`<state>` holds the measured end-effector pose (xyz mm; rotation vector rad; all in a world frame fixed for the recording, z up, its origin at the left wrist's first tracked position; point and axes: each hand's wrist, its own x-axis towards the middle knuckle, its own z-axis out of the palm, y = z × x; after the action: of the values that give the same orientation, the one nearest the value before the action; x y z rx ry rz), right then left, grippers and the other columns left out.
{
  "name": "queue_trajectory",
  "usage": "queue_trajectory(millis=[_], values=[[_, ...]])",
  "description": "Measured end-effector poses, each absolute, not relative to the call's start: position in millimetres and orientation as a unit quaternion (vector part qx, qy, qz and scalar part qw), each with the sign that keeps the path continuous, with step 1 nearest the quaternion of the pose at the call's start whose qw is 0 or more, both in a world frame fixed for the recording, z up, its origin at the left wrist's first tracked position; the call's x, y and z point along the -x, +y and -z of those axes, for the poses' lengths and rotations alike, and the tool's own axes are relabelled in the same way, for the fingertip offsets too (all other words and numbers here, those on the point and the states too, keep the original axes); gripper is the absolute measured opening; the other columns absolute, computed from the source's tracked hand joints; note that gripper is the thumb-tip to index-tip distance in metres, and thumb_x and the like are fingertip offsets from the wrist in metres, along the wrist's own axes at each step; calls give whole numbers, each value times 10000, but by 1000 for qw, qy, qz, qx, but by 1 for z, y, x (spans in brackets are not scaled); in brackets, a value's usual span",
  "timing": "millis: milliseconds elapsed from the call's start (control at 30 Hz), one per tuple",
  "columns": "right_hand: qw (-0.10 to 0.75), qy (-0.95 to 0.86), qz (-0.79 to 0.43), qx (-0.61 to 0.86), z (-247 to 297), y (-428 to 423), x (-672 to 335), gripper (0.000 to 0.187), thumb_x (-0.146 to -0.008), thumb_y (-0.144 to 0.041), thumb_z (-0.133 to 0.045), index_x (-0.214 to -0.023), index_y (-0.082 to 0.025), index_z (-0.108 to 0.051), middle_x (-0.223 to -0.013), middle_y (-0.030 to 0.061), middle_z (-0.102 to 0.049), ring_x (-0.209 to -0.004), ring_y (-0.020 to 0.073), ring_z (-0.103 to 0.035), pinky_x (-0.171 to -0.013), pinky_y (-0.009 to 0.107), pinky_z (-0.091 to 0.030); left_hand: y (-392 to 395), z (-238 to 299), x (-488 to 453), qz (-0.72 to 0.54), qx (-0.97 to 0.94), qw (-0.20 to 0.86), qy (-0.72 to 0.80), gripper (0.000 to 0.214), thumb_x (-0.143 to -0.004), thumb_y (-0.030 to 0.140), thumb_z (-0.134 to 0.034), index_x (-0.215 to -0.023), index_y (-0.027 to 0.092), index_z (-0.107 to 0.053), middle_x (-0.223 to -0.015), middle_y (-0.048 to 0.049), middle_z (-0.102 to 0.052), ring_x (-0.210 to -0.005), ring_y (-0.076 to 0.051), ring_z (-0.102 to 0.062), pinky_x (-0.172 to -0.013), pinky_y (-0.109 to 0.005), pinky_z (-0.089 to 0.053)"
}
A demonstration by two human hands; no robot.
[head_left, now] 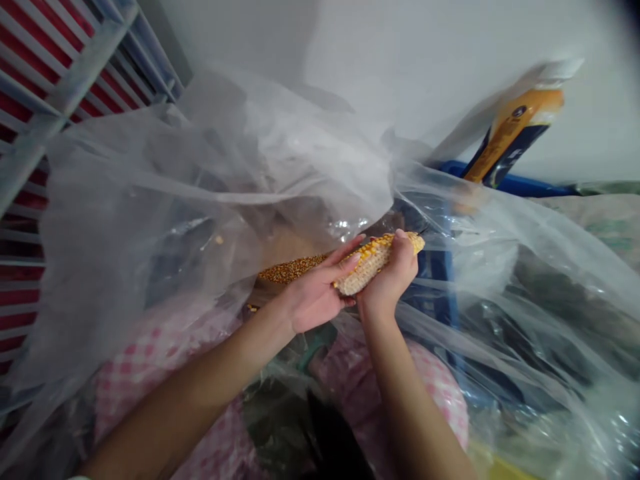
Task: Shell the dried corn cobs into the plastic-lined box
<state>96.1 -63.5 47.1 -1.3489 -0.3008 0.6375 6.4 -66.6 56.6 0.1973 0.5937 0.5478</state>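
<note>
An ear of corn (373,265) lies across both hands, tilted up toward the right. Its lower side is bare pale cob, while yellow kernels still cover the upper side. My right hand (390,277) wraps round the right part, thumb on top. My left hand (323,290) grips the lower left end, with the thumb along the cob and the fingers partly hidden beneath. Behind the left hand, loose corn kernels (290,270) lie in a heap inside a clear plastic bag (320,167) spread wide around the hands.
A slatted plastic crate or rack (75,87) with red behind it stands at the left. On the right are a blue basket (443,287) and an orange and dark packet (517,137) against the pale wall (425,60). Pink checked cloth (165,360) covers the legs below.
</note>
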Motion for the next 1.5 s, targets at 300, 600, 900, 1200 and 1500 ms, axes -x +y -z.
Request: queue_trajectory(millis=[300, 600, 900, 1200, 1500], values=[[711, -136, -291, 625, -44, -62, -97, 224, -699, -376, -580, -681, -191, -455, -597, -68, -422, -510, 75, -425, -502, 207, -389, -72, -58, -7, -282, -113, 901, 311, 485, -709, 168, -645, -1159, 295, -514, -1178, -26, -560, -993, -160, -523, -672, -217, -369], [728, -123, -374, 562, -48, -51, -98, 177, -717, -363, -509, -756, -196, -467, -666, -47, -477, -619, 102, -536, -587, 229, -451, -64, -61, -2, -272, -83, 912, 297, 396, -846, 404, -425, -1175, 210, -528, -1188, -79, -550, -983, -197, -509, -613, -241, -363], [766, -72, -379, 514, -53, -49, -98, 192, -693, -323, -546, -661, -203, -399, -627, -70, -405, -565, 66, -469, -614, 205, -421, -69, -65, -3, -295, -127, 903, 284, 448, -812, 216, -540, -1231, 353, -464, -1242, 13, -527, -991, -135, -519, -680, -212, -373], [726, -49, -379, 572, -50, -51, -96, 250, -682, -399, -558, -756, -198, -428, -659, -59, -435, -590, 89, -491, -588, 224, -434, -71, -68, -4, -303, -130, 895, 302, 558, -742, 313, -615, -1267, 311, -428, -1250, -32, -525, -1071, -190, -507, -658, -212, -392], [711, 14, -410, 571, -63, -47, -100, 366, -614, -441, -657, -812, -195, -473, -653, -52, -547, -539, 104, -531, -502, 217, -430, -51, -78, 37, -347, -511, 513, 596, 449, -740, 452, -570, -1159, 289, -570, -1293, -16, -501, -1246, -229, -389, -1080, -378, -265]])
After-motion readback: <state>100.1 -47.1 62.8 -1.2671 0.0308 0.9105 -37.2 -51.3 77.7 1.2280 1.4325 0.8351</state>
